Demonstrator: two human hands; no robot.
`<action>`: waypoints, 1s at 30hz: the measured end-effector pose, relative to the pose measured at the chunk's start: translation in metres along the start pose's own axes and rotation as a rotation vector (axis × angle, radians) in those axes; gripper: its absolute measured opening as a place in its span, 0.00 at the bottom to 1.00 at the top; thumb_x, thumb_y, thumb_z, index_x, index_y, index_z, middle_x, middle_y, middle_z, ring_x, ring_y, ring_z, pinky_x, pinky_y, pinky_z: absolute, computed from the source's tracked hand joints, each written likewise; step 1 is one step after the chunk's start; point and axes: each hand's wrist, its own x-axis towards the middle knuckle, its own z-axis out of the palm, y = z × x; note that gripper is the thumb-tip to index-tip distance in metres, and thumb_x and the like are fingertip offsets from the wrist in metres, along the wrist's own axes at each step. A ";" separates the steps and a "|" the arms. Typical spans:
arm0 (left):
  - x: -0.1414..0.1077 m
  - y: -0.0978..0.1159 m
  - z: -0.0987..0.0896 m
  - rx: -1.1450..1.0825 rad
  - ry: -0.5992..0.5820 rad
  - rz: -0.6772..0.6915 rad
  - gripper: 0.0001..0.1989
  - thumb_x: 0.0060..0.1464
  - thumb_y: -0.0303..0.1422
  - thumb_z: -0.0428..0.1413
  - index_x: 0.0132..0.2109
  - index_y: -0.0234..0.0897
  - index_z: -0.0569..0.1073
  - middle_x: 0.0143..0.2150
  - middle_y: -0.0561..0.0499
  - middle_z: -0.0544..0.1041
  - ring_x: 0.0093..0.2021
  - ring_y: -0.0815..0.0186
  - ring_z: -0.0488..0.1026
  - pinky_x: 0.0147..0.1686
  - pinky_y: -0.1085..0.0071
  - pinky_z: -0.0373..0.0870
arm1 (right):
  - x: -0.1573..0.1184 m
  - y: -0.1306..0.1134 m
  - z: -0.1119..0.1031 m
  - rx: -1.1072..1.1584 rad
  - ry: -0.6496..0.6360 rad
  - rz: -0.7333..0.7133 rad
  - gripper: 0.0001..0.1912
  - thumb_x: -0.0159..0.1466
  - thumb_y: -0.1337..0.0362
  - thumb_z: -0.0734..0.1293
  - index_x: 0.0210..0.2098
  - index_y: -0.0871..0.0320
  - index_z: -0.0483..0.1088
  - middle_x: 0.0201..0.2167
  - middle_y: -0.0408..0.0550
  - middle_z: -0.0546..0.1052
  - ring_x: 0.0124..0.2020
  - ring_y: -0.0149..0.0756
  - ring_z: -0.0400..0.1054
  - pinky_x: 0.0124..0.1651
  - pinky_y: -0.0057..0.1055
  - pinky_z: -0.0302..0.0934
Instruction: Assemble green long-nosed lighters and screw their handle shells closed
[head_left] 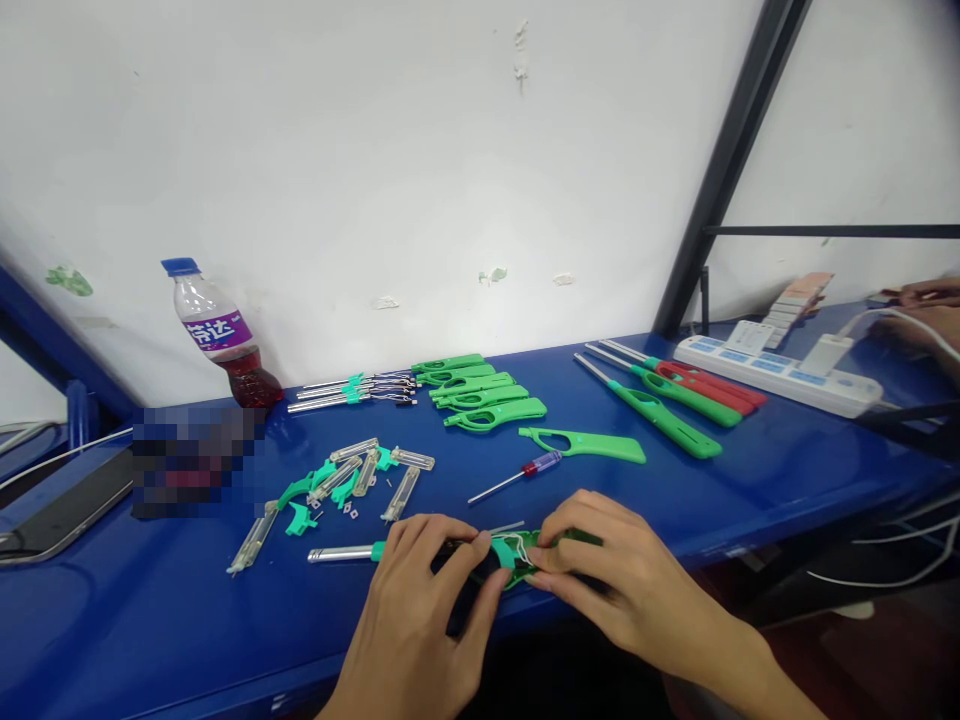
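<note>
White wall (420, 150) with chipped patches rises behind a blue worktop (187, 610), and a black post (720, 180) slants up on the far right. At the near edge, around the middle, both hands work on an opened green lighter (505, 552), its metal tube (341, 553) pointing left. Thumb and fingers of the left hand (431, 600) pinch the teal piece in its body; the right hand (637, 570) has its fingertips closed at the handle, beside the white wires (517, 545), though which part they press is hidden.

Left of centre lie clear plastic bodies (365, 473) mixed with loose teal parts (300, 518). Farther back, wired metal rods (352, 390) lie next to a row of green handle shells (525, 408). Another shell (604, 445) lies nearer, just beside a screwdriver (541, 463). On the right are whole green lighters (675, 425) and red ones (705, 380), then a white power strip (787, 375). A bottle (210, 325) of dark red drink stands far left, near the wall; a phone (71, 510) lies at the left edge. Another person's hand (934, 300) shows at far right.
</note>
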 end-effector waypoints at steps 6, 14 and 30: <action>-0.004 -0.001 0.002 -0.001 -0.024 -0.034 0.11 0.68 0.27 0.59 0.55 0.40 0.74 0.47 0.46 0.77 0.46 0.56 0.76 0.47 0.54 0.75 | -0.001 0.002 0.002 -0.026 0.024 0.060 0.07 0.75 0.60 0.69 0.41 0.55 0.77 0.40 0.48 0.80 0.40 0.40 0.71 0.44 0.38 0.65; -0.003 0.001 0.001 0.011 -0.012 -0.027 0.15 0.68 0.27 0.59 0.60 0.38 0.72 0.48 0.44 0.79 0.47 0.54 0.76 0.47 0.54 0.76 | 0.002 -0.001 0.001 0.010 0.042 0.087 0.07 0.72 0.60 0.72 0.49 0.53 0.75 0.42 0.45 0.81 0.41 0.40 0.71 0.46 0.39 0.64; 0.005 0.004 -0.004 0.010 -0.036 0.026 0.08 0.67 0.23 0.56 0.49 0.39 0.75 0.44 0.46 0.79 0.42 0.57 0.76 0.43 0.57 0.74 | 0.002 -0.003 0.001 -0.076 -0.012 0.137 0.09 0.73 0.55 0.71 0.50 0.49 0.78 0.42 0.44 0.82 0.43 0.40 0.75 0.52 0.40 0.66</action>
